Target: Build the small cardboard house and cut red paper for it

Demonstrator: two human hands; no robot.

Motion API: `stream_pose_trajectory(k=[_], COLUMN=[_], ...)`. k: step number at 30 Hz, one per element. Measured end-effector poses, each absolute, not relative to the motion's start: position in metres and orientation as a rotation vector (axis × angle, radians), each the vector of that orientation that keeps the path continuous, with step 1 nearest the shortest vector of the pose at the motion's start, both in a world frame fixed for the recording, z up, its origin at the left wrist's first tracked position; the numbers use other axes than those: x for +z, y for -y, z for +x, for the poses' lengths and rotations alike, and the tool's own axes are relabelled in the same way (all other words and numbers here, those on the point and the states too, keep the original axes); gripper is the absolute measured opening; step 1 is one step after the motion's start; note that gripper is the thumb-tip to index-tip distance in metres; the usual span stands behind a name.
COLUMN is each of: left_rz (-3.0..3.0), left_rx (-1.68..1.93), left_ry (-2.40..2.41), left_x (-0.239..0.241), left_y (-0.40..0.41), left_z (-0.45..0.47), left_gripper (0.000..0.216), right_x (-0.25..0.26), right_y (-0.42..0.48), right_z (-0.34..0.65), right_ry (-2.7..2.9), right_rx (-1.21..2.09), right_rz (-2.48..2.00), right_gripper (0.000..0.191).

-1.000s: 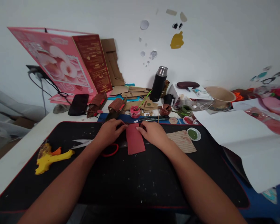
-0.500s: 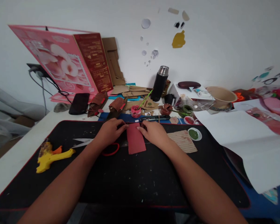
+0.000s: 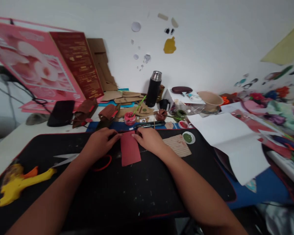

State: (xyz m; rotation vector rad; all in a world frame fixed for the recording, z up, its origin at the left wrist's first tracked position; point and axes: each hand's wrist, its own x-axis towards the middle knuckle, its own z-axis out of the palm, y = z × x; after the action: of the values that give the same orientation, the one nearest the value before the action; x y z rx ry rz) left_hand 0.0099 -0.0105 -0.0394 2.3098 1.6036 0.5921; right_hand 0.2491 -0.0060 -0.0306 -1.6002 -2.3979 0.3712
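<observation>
A dark red rectangular piece of card (image 3: 130, 149) lies on the black mat with its far edge between my hands. My left hand (image 3: 103, 141) pinches its far left corner with thumb and fingers. At the far right corner, my right hand (image 3: 148, 138) is closed on the card in the same way, fingers curled over the edge. Scissors (image 3: 66, 159) with red handles lie partly under my left wrist. To the right of my right hand sits a piece of corrugated cardboard (image 3: 178, 146), stained reddish.
A yellow glue gun (image 3: 22, 184) rests at the left. Behind the hands stand a pink paint jar (image 3: 129, 118), a utility knife (image 3: 150, 124) and a black thermos (image 3: 154, 89). A lid of green paint (image 3: 188, 137) and white paper (image 3: 235, 143) are on the right.
The view has turned to the right, so everything sits further left in it. Both hands keep their hold on the red card, which has hardly moved on the mat.
</observation>
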Motion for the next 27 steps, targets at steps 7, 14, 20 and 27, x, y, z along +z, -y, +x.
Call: stream_pose_trajectory(k=[7,14,20,27], left_rz=[2.245,2.204,2.173,2.178], left_rx=[0.569,0.560,0.487,0.506], left_ry=[-1.613,-1.624,-1.644,-1.621], left_x=[-0.038,-0.028,-0.023,-0.030], left_y=[0.006,0.009,0.010,0.006], left_z=[0.009,0.012,0.014,0.014], left_gripper=[0.042,0.039,0.040,0.036], right_x=[-0.034,-0.016,-0.007,0.013], right_y=[0.000,0.026,0.061,0.058], right_z=[0.251,0.269,0.326,0.414], right_ry=[2.232,2.080,2.054,2.009], right_rx=[0.459,0.729,0.657,0.323], right_rz=[-1.602,-1.472,-1.563,-2.024], right_gripper=[0.033,0.030,0.030,0.030])
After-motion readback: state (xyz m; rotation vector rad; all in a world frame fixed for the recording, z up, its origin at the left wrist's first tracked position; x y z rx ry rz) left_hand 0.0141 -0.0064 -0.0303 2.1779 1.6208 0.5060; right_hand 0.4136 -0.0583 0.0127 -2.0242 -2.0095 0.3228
